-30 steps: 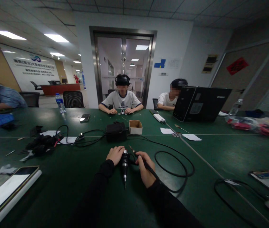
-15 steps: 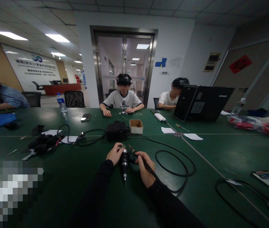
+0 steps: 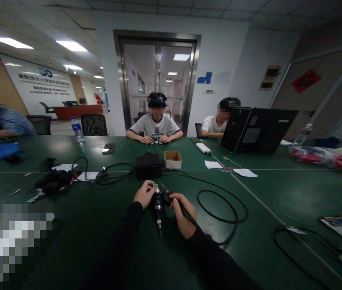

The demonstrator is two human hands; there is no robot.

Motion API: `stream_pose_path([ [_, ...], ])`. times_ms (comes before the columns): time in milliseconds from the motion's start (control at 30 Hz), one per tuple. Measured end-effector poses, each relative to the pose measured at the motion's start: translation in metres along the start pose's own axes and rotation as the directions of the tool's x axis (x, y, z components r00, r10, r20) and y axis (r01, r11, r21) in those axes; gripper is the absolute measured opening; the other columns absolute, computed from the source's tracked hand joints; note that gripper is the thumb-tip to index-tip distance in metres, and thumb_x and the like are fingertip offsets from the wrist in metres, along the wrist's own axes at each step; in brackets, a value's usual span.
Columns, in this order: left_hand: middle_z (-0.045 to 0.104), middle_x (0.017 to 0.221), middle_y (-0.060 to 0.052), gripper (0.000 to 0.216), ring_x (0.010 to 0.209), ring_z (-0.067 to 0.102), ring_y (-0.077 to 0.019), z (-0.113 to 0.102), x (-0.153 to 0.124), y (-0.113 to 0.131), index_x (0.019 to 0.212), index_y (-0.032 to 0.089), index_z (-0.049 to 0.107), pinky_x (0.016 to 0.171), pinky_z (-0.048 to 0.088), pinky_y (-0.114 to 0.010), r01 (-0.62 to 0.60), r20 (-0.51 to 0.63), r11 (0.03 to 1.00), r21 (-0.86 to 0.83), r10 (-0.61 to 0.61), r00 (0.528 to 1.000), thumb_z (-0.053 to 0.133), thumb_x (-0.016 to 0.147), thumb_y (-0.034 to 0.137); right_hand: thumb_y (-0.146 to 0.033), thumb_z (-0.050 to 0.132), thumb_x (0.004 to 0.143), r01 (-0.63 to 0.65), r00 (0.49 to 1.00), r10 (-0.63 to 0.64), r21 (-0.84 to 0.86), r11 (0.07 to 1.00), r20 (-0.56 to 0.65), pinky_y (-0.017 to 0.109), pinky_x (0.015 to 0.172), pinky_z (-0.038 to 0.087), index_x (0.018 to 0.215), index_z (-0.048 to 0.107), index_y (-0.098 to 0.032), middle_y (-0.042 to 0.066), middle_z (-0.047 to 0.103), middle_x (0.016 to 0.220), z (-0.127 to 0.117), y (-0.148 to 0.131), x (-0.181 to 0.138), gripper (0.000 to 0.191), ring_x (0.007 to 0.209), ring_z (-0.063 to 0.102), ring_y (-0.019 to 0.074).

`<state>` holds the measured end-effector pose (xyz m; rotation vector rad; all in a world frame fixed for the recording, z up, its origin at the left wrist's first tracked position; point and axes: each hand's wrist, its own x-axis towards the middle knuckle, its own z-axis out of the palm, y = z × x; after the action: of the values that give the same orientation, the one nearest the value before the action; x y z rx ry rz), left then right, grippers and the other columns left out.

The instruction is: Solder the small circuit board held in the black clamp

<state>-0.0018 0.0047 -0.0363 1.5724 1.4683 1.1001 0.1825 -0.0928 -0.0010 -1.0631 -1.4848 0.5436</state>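
My right hand [image 3: 183, 213] is closed around a soldering iron [image 3: 186, 211], whose bare tip points up and left beside a small green circuit board [image 3: 155, 185]. A black cord trails from the iron's rear. My left hand [image 3: 143, 195] has its fingertips closed at the board's left edge; part of the grip is hidden. Just below the board, a black-and-silver pen-shaped tool [image 3: 158, 205] stretches toward me and ends in a thin metal point. It lies between my two hands, close to the left fingers. Whether it bears the board, I cannot tell.
Beyond my hands stand a black box [image 3: 147, 166] and an open cardboard box [image 3: 172, 160]. The iron's cord [image 3: 246, 209] loops across the green table [image 3: 219, 257] on the right. Tangled black cables [image 3: 52, 181] lie left. A person [image 3: 157, 125] sits opposite; a computer case [image 3: 258, 131] stands right.
The iron and both hands have shifted slightly left and up in view. More of the green board shows. The person opposite has brought both hands together.
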Motion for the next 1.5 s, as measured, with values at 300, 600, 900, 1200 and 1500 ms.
stream_pose_path([
  [300, 0.069, 0.076, 0.002, 0.024, 0.078, 0.064, -0.0186, 0.000, -0.002, 0.001, 0.099, 0.025, 0.056, 0.077, 0.047, -0.028, -0.001, -0.021, 1.000, -0.002, 0.001, 1.000, 0.058, 0.081, 0.039, -0.028, 0.051, 0.091, 0.013, 1.000, -0.012, -0.008, 1.000, 0.020, 0.023, 0.065, 0.049, 0.093, 0.069, -0.020, 0.000, 0.067, 0.074, 0.000, 0.001, -0.001, 0.020, 0.067, 0.064, 0.0151],
  [600, 0.069, 0.079, 0.001, 0.020, 0.077, 0.065, -0.0175, 0.000, -0.003, -0.001, 0.100, 0.024, 0.056, 0.078, 0.048, -0.028, -0.048, -0.053, 0.998, -0.046, 0.045, 0.998, 0.057, 0.083, 0.035, -0.028, 0.050, 0.092, 0.030, 0.999, -0.029, -0.019, 0.999, 0.039, 0.025, 0.071, 0.051, 0.095, 0.069, -0.021, 0.002, 0.069, 0.078, 0.000, 0.002, -0.001, 0.020, 0.071, 0.065, 0.0163],
  [900, 0.073, 0.092, -0.002, 0.021, 0.090, 0.069, -0.0193, -0.002, -0.005, 0.004, 0.104, 0.024, 0.055, 0.090, 0.049, -0.033, -0.089, -0.034, 0.982, -0.167, 0.085, 0.996, 0.056, 0.083, 0.027, -0.028, 0.051, 0.094, 0.049, 0.989, -0.042, -0.048, 0.998, 0.145, 0.026, 0.076, 0.052, 0.101, 0.069, -0.022, 0.001, 0.070, 0.083, 0.002, 0.003, -0.002, 0.020, 0.076, 0.067, 0.0166],
  [1200, 0.073, 0.088, -0.001, 0.021, 0.085, 0.070, -0.0185, 0.000, -0.003, 0.002, 0.103, 0.023, 0.055, 0.085, 0.052, -0.031, -0.121, -0.053, 0.971, -0.208, 0.113, 0.992, 0.055, 0.082, 0.027, -0.027, 0.052, 0.093, 0.068, 0.983, -0.059, -0.048, 0.997, 0.175, 0.026, 0.078, 0.052, 0.104, 0.070, -0.023, 0.001, 0.073, 0.089, 0.003, 0.004, -0.001, 0.021, 0.080, 0.069, 0.0170],
  [1500, 0.074, 0.089, -0.001, 0.023, 0.086, 0.070, -0.0186, 0.002, 0.000, -0.005, 0.106, 0.024, 0.055, 0.086, 0.052, -0.031, -0.112, -0.044, 0.968, -0.225, 0.104, 0.994, 0.056, 0.083, 0.029, -0.027, 0.052, 0.093, 0.070, 0.980, -0.059, -0.050, 0.996, 0.191, 0.026, 0.078, 0.052, 0.105, 0.070, -0.023, 0.002, 0.074, 0.094, 0.004, 0.006, -0.001, 0.021, 0.082, 0.069, 0.0172],
])
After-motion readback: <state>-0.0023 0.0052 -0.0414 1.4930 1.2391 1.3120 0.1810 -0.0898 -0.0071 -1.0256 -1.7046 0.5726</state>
